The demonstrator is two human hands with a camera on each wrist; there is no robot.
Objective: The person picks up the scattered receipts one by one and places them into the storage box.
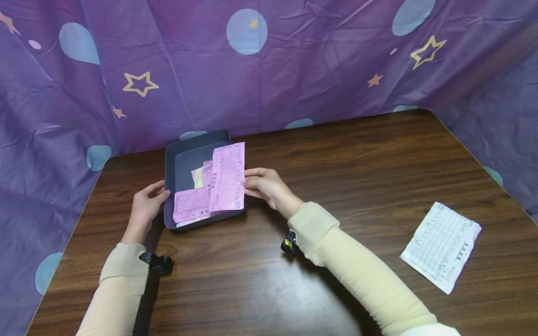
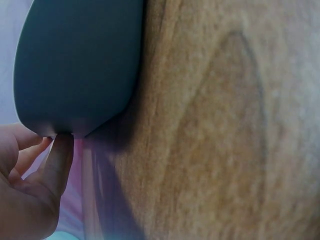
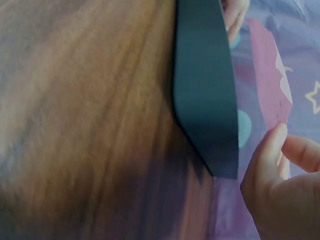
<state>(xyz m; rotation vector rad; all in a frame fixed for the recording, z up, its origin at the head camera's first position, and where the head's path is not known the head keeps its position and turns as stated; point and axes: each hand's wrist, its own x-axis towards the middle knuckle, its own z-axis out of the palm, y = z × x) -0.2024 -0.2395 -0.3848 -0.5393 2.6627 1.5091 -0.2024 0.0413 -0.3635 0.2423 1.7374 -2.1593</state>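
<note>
A dark grey tray (image 1: pixel 185 161) sits at the table's back left, holding several pink and pale yellow printed slips (image 1: pixel 191 205). My left hand (image 1: pixel 147 205) holds the tray's left side at the rim, and the left wrist view shows its thumb (image 2: pixel 61 160) against the wall. Between thumb and fingers, my right hand (image 1: pixel 269 186) pinches the right edge of a long pink printed slip (image 1: pixel 229 175). That slip is raised above the tray's right side and covers part of the other slips. In the right wrist view, the pinched slip (image 3: pixel 270 75) stands apart from the tray wall (image 3: pixel 207 90).
A white printed sheet (image 1: pixel 441 247) with a ragged edge lies at the right of the brown wooden table (image 1: pixel 357 163). A purple cloth (image 1: pixel 189 56) with stars and dots hangs behind the table's back edge. Small black cameras are strapped to both wrists.
</note>
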